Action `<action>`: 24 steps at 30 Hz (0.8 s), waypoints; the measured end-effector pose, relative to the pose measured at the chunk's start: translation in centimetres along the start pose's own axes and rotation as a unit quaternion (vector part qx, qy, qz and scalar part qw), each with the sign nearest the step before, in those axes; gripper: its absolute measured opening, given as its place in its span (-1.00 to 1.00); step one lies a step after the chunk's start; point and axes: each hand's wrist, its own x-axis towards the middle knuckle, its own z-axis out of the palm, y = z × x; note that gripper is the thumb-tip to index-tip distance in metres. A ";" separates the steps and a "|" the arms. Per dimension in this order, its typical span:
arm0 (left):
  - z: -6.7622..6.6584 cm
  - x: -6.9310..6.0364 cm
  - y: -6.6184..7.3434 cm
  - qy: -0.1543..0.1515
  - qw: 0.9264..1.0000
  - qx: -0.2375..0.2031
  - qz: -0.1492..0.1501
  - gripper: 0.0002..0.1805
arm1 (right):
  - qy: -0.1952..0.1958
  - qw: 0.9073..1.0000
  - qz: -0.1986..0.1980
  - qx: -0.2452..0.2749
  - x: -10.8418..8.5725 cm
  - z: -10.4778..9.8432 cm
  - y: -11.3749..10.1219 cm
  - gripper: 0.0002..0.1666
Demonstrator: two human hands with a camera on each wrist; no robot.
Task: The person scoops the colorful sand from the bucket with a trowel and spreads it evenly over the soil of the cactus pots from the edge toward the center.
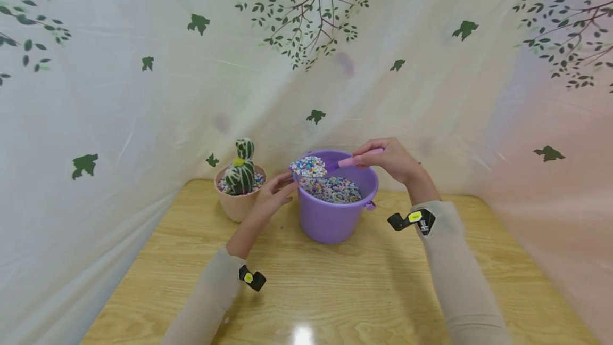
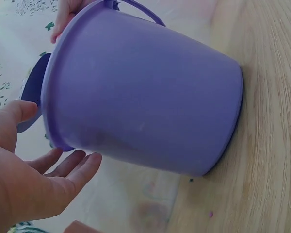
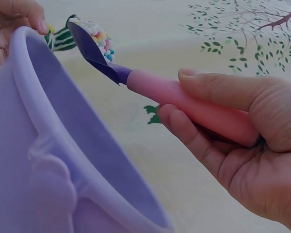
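Note:
My right hand (image 1: 392, 159) grips the pink handle of a small trowel (image 3: 189, 104), with the fingers below and the thumb on top. The trowel's purple blade bears a heap of multicoloured beads (image 1: 308, 166) above the left rim of a purple bucket (image 1: 330, 222). More small beads (image 1: 335, 190) fill part of the bucket. My left hand (image 1: 270, 196) is at the bucket's left side, fingers spread and loosely bent. In the left wrist view, that hand's thumb (image 2: 24, 111) is beside the trowel blade; whether it touches cannot be told.
Left of the bucket stands a peach pot (image 1: 234, 206) with a knitted-looking cactus (image 1: 241, 174) set in similar beads. Both stand on a wooden table (image 1: 325, 292). A pale curtain (image 1: 268, 95) printed with leaves hangs behind. A stray pink bead (image 2: 211, 214) lies on the table.

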 end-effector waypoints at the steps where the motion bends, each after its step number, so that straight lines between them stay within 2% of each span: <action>1: -0.3 -0.3 0.1 -0.002 1.000 0.008 -0.001 -0.45 | -0.002 1.000 -0.003 0.003 0.1 0.2 0.0 -0.79; 4: -1.6 -1.1 0.6 -0.019 0.999 0.041 0.000 -0.46 | -0.011 1.000 -0.009 0.011 0.5 0.9 0.1 -0.80; 8: -4.2 -2.2 1.5 -0.049 0.995 0.090 0.007 -0.52 | -0.017 1.000 0.002 0.021 1.1 1.9 0.1 -0.80; 11: -6.3 -2.8 2.3 -0.064 0.993 0.098 0.015 -0.56 | -0.017 1.000 0.018 0.012 1.7 2.8 0.2 -0.75; 14: -8.2 -3.4 3.2 -0.056 0.995 0.080 0.025 -0.53 | -0.024 0.999 0.024 0.001 2.3 3.6 0.2 -0.69; 16: -9.2 -3.7 3.8 -0.037 0.996 0.069 0.035 -0.50 | -0.032 0.999 0.019 0.001 2.7 4.0 0.2 -0.67; 19: -10.6 -4.1 4.5 0.011 0.997 0.053 0.050 -0.48 | -0.041 0.999 0.005 0.003 3.5 4.8 0.1 -0.69; 22: -11.5 -4.3 4.8 0.079 0.995 0.005 0.053 -0.57 | -0.050 0.999 -0.008 0.008 4.3 5.4 -0.1 -0.72; 24: -11.9 -4.3 4.9 0.130 0.990 -0.040 0.046 -0.69 | -0.057 0.998 -0.014 0.014 4.7 5.9 -0.1 -0.73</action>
